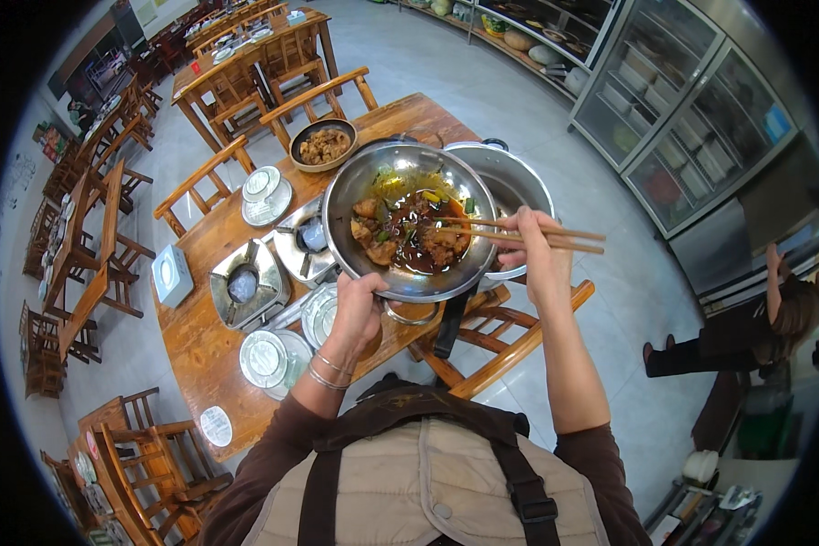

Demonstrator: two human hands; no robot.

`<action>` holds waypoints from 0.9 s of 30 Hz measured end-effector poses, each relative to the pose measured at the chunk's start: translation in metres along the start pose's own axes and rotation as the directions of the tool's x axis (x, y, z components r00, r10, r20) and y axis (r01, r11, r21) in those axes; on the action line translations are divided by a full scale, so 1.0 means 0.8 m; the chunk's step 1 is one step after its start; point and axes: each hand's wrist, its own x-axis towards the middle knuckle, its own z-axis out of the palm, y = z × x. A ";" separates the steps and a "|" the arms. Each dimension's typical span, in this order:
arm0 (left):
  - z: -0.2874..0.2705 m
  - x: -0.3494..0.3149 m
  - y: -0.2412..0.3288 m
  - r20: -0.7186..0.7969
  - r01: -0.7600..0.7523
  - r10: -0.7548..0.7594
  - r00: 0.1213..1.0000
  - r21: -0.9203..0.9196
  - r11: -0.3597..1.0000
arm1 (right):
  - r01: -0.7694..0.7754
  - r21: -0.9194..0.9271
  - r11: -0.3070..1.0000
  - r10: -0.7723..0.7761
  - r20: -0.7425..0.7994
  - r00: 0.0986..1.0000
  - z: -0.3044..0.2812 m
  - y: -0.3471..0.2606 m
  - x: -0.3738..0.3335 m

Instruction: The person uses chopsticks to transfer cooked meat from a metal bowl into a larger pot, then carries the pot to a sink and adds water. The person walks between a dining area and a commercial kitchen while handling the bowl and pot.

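My left hand [360, 308] grips the near rim of a wide steel bowl [471, 278], which is tilted a little above the table. Brown braised meat chunks [373, 235] lie in dark, oily sauce inside it, with bits of green and yellow. In my right hand [535, 238] is a pair of wooden chopsticks [573, 238], its fingers closed around them. The chopstick tips reach into the bowl at a piece of meat on its right side. Partly hidden behind the bowl stands a steel pot [519, 173]; what is in it hardly shows.
On the wooden table [196, 328] are a pan of meat pieces [324, 146], two portable gas stoves [246, 284], stacked wrapped dishes [266, 193] and a tissue box [172, 276]. Wooden chairs [205, 187] surround it. A glass-door fridge [682, 109] and another person [746, 328] are at the right.
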 end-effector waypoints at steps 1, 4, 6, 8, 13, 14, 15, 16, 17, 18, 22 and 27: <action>0.002 -0.001 0.001 0.001 -0.007 0.007 1.000 -0.005 1.000 | -0.013 0.001 1.000 0.013 0.001 1.000 0.001 0.004 0.007; -0.001 -0.001 -0.002 0.023 -0.014 0.013 1.000 0.011 1.000 | -0.046 -0.008 0.999 0.046 0.002 0.999 0.004 0.018 0.023; 0.002 -0.004 0.001 0.023 -0.015 0.015 1.000 0.013 1.000 | -0.074 -0.027 0.997 0.075 0.018 0.997 0.006 0.022 0.029; 0.004 -0.005 0.002 0.024 -0.009 0.009 1.000 0.008 1.000 | -0.081 -0.021 0.996 0.082 0.027 0.996 0.008 0.023 0.030; 0.002 -0.003 0.001 0.029 0.006 -0.006 1.000 0.006 1.000 | -0.065 0.065 0.996 0.060 0.081 0.995 0.017 0.020 0.011; 0.001 -0.003 0.000 0.020 0.006 -0.006 1.000 0.006 1.000 | -0.052 0.062 0.997 0.045 0.111 0.993 0.018 0.022 0.004; 0.001 -0.002 -0.001 0.010 0.006 -0.006 1.000 0.008 1.000 | -0.034 -0.004 0.999 0.034 0.159 0.987 0.018 0.021 -0.004; 0.001 -0.001 -0.001 0.001 0.006 -0.006 1.000 0.010 1.000 | -0.012 -0.069 0.998 0.026 0.207 0.978 0.018 0.017 -0.013; 0.004 -0.001 0.000 0.004 0.006 -0.006 1.000 0.007 1.000 | 0.013 -0.132 0.991 0.022 0.254 0.967 0.017 0.011 -0.021; 0.007 -0.002 0.002 0.005 0.003 -0.003 1.000 0.003 1.000 | -0.010 -0.236 0.972 0.083 0.300 0.950 0.014 0.004 -0.026; 0.002 0.001 0.000 0.025 -0.007 0.007 1.000 0.014 1.000 | -0.007 -0.124 0.992 0.034 0.220 0.975 0.000 -0.017 -0.029; 0.002 0.002 -0.002 0.015 -0.012 0.012 1.000 0.005 1.000 | -0.019 -0.065 0.998 0.022 0.052 0.998 -0.021 -0.011 -0.022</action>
